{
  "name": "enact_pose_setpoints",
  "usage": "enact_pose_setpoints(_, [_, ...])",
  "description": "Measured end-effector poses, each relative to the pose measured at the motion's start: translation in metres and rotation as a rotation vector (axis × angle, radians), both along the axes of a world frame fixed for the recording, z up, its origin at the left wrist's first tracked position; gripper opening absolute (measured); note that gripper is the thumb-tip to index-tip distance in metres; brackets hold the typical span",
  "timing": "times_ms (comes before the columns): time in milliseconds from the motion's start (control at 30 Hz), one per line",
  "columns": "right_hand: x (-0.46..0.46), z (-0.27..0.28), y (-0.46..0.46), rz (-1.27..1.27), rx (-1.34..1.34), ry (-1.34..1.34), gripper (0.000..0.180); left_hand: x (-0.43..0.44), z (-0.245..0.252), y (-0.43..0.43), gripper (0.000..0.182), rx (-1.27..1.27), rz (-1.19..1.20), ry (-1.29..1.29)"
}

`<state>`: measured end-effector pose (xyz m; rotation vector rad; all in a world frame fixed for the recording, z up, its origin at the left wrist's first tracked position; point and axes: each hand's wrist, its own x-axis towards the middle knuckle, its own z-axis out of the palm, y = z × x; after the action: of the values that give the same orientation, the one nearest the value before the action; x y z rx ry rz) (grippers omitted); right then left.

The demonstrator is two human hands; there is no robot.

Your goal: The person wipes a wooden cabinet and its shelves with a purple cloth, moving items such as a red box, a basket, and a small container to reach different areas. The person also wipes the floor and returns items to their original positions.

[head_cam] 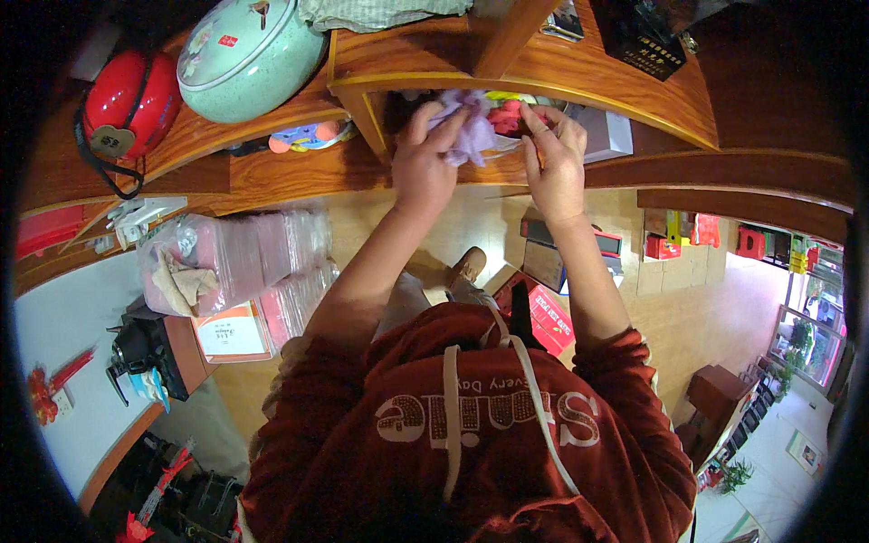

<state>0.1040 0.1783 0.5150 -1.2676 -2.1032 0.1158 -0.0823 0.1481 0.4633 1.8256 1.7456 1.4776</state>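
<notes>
My left hand (pixel 426 163) grips a crumpled lilac cloth (pixel 474 132) at the mouth of a wooden shelf compartment. My right hand (pixel 560 163) reaches into the same compartment, its fingers bent beside a bright red item (pixel 506 118). Whether those fingers hold anything is not clear. Something yellow (pixel 506 96) shows behind the red item. To the right of my right hand lies a white box (pixel 609 136), partly under the shelf board above. The back of the compartment is dark and hidden.
On the shelf to the left stand a pale green lidded ceramic pot (pixel 254 64) and a red case with a black strap (pixel 129 102). Plastic-wrapped packs (pixel 237 251) are stacked below. Cartons (pixel 543 258) stand on the floor near my feet.
</notes>
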Motion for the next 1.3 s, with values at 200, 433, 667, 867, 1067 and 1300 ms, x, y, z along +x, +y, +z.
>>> enact_pose_setpoints(200, [0.001, -0.001, 0.005, -0.006, 0.038, 0.019, 0.045, -0.014, -0.043, -0.001, 0.041, -0.093, 0.102, -0.046])
enact_pose_setpoints(433, [0.004, -0.008, 0.001, -0.016, 0.01, 0.011, 0.048, 0.013, -0.035, 0.031, 0.046, -0.236, 0.049, -0.117])
enact_pose_setpoints(667, [0.005, -0.007, 0.002, 0.024, -0.022, 0.017, 0.05, 0.003, -0.097, -0.036, 0.041, -0.474, 0.132, -0.215])
enact_pose_setpoints(867, [0.004, -0.013, -0.001, 0.008, -0.004, 0.027, 0.047, 0.013, 0.037, 0.015, 0.03, -0.009, 0.059, -0.036])
enact_pose_setpoints(1067, [0.009, -0.017, 0.0, -0.017, 0.019, 0.008, 0.043, 0.018, 0.052, 0.05, 0.038, -0.341, -0.307, -0.062])
enact_pose_setpoints(1300, [-0.002, -0.011, 0.001, -0.02, 0.003, -0.01, 0.049, -0.005, 0.017, 0.018, 0.043, -0.246, -0.086, 0.156])
